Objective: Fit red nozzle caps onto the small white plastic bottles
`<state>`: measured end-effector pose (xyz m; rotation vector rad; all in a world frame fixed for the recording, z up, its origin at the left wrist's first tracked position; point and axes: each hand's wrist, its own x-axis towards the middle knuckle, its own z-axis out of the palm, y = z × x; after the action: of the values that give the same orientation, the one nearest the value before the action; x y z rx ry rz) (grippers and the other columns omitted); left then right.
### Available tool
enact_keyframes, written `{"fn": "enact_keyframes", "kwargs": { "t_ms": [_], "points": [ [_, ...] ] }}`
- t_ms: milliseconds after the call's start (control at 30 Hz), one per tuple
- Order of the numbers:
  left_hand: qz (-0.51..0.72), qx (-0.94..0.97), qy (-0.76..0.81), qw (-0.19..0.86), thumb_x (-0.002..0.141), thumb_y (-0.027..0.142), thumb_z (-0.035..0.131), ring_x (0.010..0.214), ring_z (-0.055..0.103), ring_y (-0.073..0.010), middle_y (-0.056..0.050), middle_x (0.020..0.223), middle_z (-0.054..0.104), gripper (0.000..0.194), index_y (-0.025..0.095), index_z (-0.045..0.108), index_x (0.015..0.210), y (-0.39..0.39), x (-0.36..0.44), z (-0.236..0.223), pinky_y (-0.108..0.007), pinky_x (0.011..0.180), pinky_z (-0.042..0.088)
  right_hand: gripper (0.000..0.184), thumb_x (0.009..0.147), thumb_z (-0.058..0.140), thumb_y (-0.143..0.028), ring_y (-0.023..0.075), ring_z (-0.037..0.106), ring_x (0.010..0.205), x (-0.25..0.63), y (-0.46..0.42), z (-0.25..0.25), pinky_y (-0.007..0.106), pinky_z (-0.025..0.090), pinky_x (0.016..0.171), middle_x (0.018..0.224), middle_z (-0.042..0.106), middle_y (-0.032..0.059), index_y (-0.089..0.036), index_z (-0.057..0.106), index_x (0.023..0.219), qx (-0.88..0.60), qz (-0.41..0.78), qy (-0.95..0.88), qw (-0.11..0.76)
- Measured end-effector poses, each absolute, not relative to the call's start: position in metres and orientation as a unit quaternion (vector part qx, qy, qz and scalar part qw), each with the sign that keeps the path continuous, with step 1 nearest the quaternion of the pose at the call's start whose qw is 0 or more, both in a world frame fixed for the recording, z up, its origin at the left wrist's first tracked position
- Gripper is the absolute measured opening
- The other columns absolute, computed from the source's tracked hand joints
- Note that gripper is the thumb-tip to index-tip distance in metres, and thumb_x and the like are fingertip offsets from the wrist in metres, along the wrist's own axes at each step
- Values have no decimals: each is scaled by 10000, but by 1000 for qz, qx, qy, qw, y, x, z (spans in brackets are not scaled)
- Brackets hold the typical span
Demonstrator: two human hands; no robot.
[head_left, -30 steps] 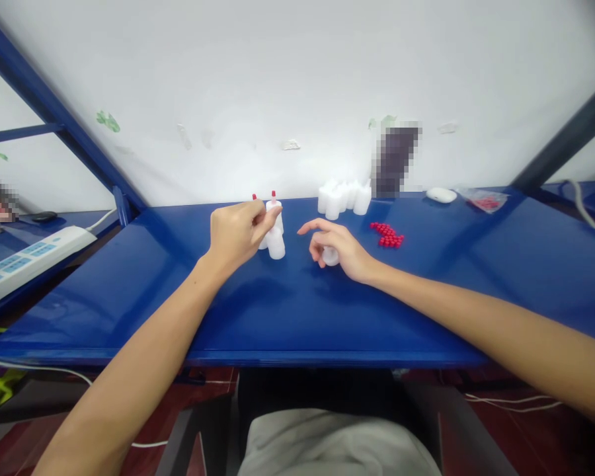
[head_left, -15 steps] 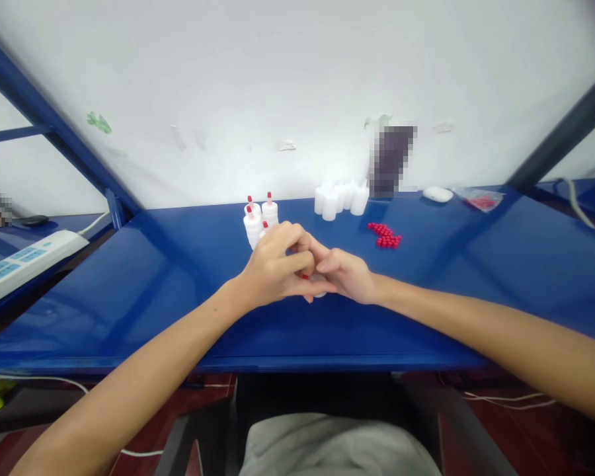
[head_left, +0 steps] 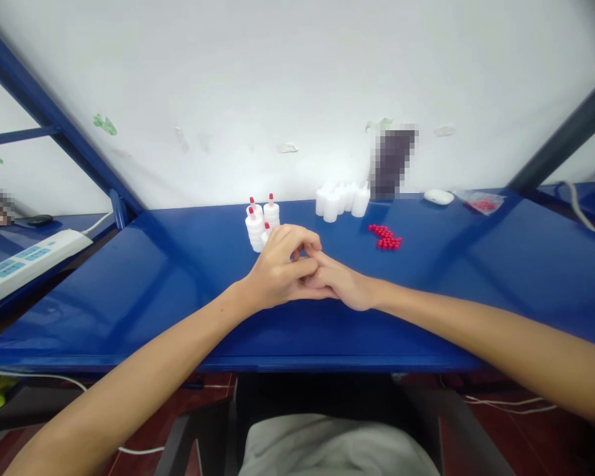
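Both hands meet at the middle of the blue table (head_left: 178, 291). My left hand (head_left: 277, 268) is curled with its fingers pressed over my right hand (head_left: 342, 284), which is also closed. What the fingers hold between them is hidden. Just behind my left hand stand three small white bottles with red caps (head_left: 258, 221). A group of uncapped white bottles (head_left: 341, 199) stands farther back. A pile of small red caps (head_left: 385, 237) lies to the right of my hands.
A white power strip (head_left: 24, 261) lies on the left bench. At the back right sit a white oval case (head_left: 439, 196) and a clear bag of red pieces (head_left: 482, 201). A white wall rises behind the table; blue frame bars slant at both sides.
My left hand left the capped bottles and came down to join my right hand. The right hand, which held a white bottle a second ago, has drawn slightly nearer and is covered now.
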<state>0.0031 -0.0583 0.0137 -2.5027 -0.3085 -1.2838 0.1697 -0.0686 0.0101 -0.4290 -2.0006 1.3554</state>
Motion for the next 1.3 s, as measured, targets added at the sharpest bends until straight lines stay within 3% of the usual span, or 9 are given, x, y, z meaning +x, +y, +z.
{"fn": "enact_keyframes", "kwargs": {
  "t_ms": [267, 533, 800, 1100, 1300],
  "points": [
    [-439, -883, -112, 124, 844, 490, 695, 899, 572, -202, -92, 964, 616, 383, 173, 541, 696, -54, 3, 11, -368, 740, 499, 87, 755, 400, -130, 142, 453, 720, 168, -69, 13, 306, 437, 661, 756, 434, -10, -215, 404, 739, -193, 537, -756, 319],
    [-473, -863, -85, 156, 815, 470, 736, 874, 614, -202, -80, 889, 635, 395, 178, 500, 693, -52, 2, 8, -343, 716, 520, 200, 762, 400, -138, 137, 425, 681, 168, -68, 17, 302, 406, 630, 678, 428, -6, -221, 366, 583, -154, 506, -792, 304],
    [-465, -863, -89, 177, 837, 495, 706, 814, 616, -173, -59, 862, 650, 401, 181, 506, 688, -52, 1, 10, -314, 680, 496, 213, 799, 392, -143, 131, 450, 624, 168, -69, 15, 288, 407, 585, 610, 447, -17, -216, 393, 598, -169, 535, -779, 280],
    [-458, -866, -114, 165, 825, 510, 710, 868, 602, -194, -76, 908, 647, 407, 180, 531, 668, -53, 2, 6, -338, 708, 501, 98, 739, 411, -126, 127, 465, 621, 169, -70, 15, 284, 415, 574, 629, 460, -33, -211, 440, 700, -182, 566, -747, 298],
    [-447, -874, -128, 143, 821, 550, 697, 879, 579, -194, -91, 953, 629, 411, 178, 576, 695, -49, 0, 3, -345, 707, 490, 106, 809, 404, -133, 121, 481, 612, 170, -68, 9, 276, 431, 566, 673, 475, -53, -205, 438, 879, -180, 575, -736, 309]
  ]
}}
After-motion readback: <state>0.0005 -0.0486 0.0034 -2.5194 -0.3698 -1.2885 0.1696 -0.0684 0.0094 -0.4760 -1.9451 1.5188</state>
